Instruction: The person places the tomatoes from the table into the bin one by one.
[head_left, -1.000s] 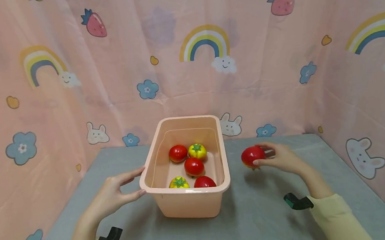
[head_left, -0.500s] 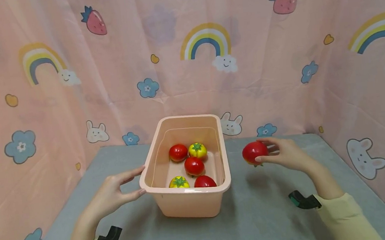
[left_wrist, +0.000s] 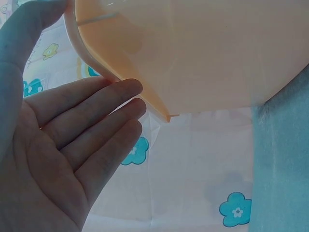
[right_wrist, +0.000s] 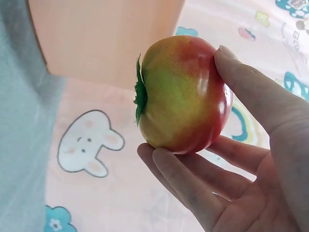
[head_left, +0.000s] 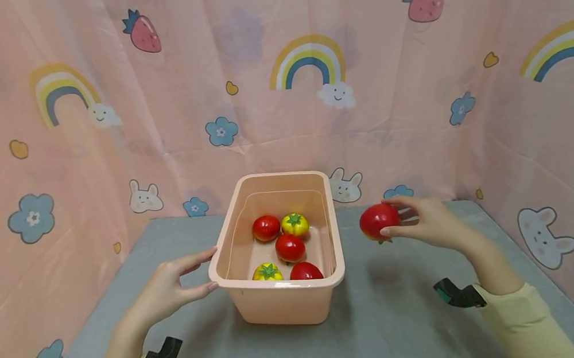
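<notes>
My right hand (head_left: 434, 225) pinches a toy tomato (head_left: 377, 221) between thumb and fingers, above the table to the right of a peach plastic bin. In the right wrist view this tomato (right_wrist: 178, 96) shows red skin, a yellow-green base and a green leafy calyx, which faces down toward the table. At the bin's (head_left: 281, 306) near left corner, my left hand (head_left: 165, 291) rests thumb and fingertips against the rim, fingers fairly straight. The left wrist view shows that palm (left_wrist: 53, 159) facing the bin wall (left_wrist: 217, 58).
Inside the bin lie three red tomatoes, one of them (head_left: 290, 248) in the middle, and two yellow ones with green tops, one (head_left: 295, 225) toward the back. The grey-blue table (head_left: 384, 331) ends at a pink patterned curtain (head_left: 182, 56) behind and at the sides.
My right hand has raised the tomato a little higher above the table, its forearm shifting right. The left hand and the bin have stayed in place.
</notes>
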`<state>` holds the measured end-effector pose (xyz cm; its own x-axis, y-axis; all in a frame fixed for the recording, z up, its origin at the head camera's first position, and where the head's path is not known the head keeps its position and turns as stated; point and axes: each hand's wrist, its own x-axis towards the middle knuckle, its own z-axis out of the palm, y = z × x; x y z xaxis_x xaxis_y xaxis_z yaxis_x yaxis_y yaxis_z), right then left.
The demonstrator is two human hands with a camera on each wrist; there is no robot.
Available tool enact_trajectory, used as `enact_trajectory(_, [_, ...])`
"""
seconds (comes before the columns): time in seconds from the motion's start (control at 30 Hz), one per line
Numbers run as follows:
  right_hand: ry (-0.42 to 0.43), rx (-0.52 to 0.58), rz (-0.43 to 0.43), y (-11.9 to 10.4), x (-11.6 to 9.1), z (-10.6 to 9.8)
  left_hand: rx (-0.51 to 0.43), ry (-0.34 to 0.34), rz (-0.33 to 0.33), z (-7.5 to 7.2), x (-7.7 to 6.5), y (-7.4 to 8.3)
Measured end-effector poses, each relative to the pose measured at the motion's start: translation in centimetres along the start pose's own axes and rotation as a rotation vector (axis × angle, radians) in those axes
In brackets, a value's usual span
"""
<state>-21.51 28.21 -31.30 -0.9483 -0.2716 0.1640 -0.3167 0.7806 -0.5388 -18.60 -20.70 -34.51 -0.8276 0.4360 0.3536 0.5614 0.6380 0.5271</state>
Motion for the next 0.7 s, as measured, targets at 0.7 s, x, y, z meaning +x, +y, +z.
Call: enact_trajectory(0.7, [0.038, -0.024, -0.102, -4.1, 1.0, -1.2, -0.004, -0.005, 0.003, 0.0, 0.0, 0.0])
